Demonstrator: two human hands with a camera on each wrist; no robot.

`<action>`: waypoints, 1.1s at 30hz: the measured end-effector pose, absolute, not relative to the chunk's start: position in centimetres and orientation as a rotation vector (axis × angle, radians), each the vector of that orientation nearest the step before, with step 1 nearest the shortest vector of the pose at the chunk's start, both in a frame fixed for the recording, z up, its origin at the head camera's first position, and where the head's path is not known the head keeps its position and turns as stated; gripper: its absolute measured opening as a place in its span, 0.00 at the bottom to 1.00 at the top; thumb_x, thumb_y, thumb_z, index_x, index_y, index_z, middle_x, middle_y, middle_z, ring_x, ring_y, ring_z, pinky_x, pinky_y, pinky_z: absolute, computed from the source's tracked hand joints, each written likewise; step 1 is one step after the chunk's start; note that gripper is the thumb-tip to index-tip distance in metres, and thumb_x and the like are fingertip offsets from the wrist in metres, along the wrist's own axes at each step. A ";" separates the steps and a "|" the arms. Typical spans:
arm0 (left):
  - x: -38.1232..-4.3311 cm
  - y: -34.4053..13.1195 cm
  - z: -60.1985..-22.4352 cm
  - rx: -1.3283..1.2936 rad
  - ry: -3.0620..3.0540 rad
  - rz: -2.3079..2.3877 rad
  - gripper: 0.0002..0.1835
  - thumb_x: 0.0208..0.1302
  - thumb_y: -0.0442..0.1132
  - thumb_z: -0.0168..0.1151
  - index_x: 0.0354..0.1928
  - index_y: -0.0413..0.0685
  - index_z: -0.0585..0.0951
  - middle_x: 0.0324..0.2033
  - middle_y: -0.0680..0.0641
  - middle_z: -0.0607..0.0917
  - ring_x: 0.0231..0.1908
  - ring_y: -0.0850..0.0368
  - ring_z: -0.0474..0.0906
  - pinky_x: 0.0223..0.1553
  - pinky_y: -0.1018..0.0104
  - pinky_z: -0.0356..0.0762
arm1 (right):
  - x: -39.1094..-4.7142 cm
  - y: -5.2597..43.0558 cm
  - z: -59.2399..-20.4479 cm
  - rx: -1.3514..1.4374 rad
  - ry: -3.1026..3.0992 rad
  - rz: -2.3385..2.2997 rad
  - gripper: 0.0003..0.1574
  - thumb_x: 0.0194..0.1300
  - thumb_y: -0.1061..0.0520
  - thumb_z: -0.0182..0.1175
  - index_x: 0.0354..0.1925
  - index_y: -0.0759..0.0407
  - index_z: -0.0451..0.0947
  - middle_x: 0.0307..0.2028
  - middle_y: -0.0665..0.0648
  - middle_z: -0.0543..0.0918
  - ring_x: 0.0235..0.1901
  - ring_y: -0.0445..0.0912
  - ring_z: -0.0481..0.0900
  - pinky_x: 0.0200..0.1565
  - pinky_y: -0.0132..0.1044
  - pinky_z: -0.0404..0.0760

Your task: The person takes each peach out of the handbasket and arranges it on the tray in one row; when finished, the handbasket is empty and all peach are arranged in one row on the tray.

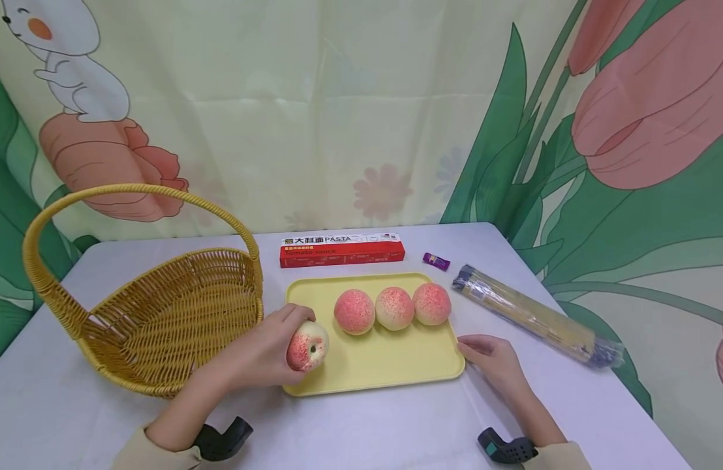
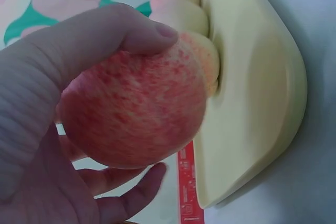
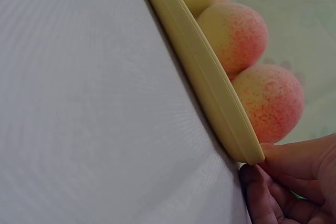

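Note:
My left hand (image 1: 277,346) grips a peach (image 1: 308,346) over the left end of a yellow tray (image 1: 385,365). In the left wrist view, the thumb lies across the top of this peach (image 2: 136,108) and the fingers curl beneath it. Three more peaches sit in a row toward the tray's back right: a left one (image 1: 354,312), a middle one (image 1: 395,308) and a right one (image 1: 432,303). At the tray's right edge, my right hand (image 1: 495,363) pinches the rim (image 3: 247,145) between thumb and fingers.
A wicker basket (image 1: 179,307) with a tall handle stands at the left, close to my left forearm. Behind the tray lie a red pasta box (image 1: 342,251) and a small purple packet (image 1: 436,261). A long clear-wrapped bundle (image 1: 532,316) lies slantwise at the right.

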State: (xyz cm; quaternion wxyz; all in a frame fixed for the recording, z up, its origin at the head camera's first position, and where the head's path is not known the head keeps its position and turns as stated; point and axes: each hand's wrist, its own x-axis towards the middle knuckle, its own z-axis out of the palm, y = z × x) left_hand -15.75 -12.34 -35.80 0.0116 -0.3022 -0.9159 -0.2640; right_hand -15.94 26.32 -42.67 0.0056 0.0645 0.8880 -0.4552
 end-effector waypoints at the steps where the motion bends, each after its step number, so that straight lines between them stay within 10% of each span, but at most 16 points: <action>1: -15.8 -12.3 -35.8 -0.943 -2.857 -0.800 0.37 0.34 0.44 0.75 0.51 0.52 0.69 0.44 0.55 0.71 0.40 0.61 0.68 0.38 0.66 0.74 | -16.0 26.3 -42.6 0.198 2.784 -1.420 0.20 0.61 0.53 0.60 0.45 0.68 0.78 0.42 0.63 0.81 0.51 0.58 0.73 0.52 0.52 0.70; 33: -15.8 -11.1 -37.1 -1.014 -2.979 -0.483 0.37 0.29 0.43 0.77 0.49 0.51 0.73 0.34 0.53 0.69 0.35 0.53 0.65 0.29 0.61 0.71 | -15.7 26.2 -42.5 0.207 2.772 -1.433 0.21 0.61 0.54 0.61 0.45 0.69 0.78 0.42 0.63 0.81 0.51 0.58 0.73 0.52 0.52 0.69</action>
